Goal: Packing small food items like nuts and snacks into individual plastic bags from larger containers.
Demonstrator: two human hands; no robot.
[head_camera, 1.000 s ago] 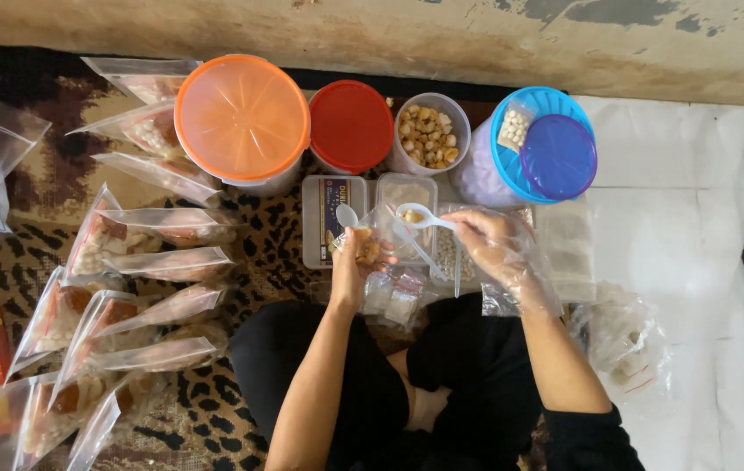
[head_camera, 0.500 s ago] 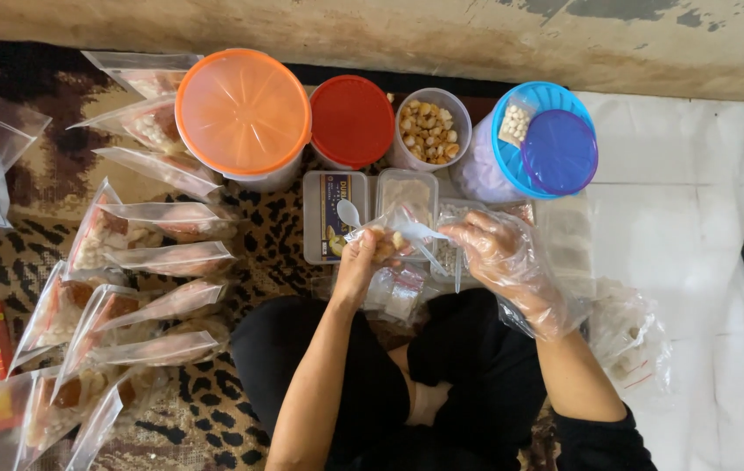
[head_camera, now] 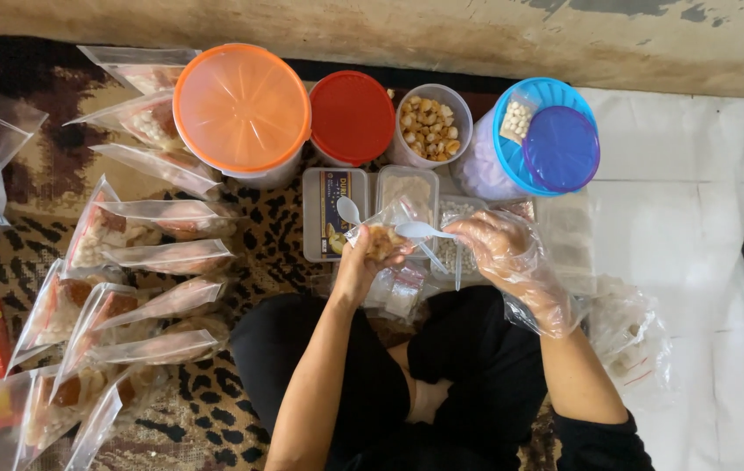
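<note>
A: What is the left hand (head_camera: 363, 266) doing?

B: It is closed around a small clear bag (head_camera: 382, 234), holding the mouth open in front of the person's lap, just below the row of little trays (head_camera: 407, 187). Something brownish is already sitting in the bag.

A: And the right hand (head_camera: 503, 253)?

B: It is wearing a loose plastic glove, and its fingers are pinching the handle of a white spoon (head_camera: 420, 230). Half a second ago the spoon was hidden behind the hands; now its bowl is lying right at the bag's mouth, and the gloved hand is sitting lower and closer to the bag than a second ago.

A: So what does that tell you?

B: I judge a spoonful is going into the bag. I cannot tell what the spoon is carrying.

A: What is lying around?

B: Filled bags (head_camera: 150, 231) are fanning out on the patterned rug at the left. Beyond the hands are standing an orange-lidded tub (head_camera: 241, 106), a red lid (head_camera: 352, 116), an open cup of pale nuggets (head_camera: 429, 126) and a blue-rimmed tub (head_camera: 546, 144).
</note>
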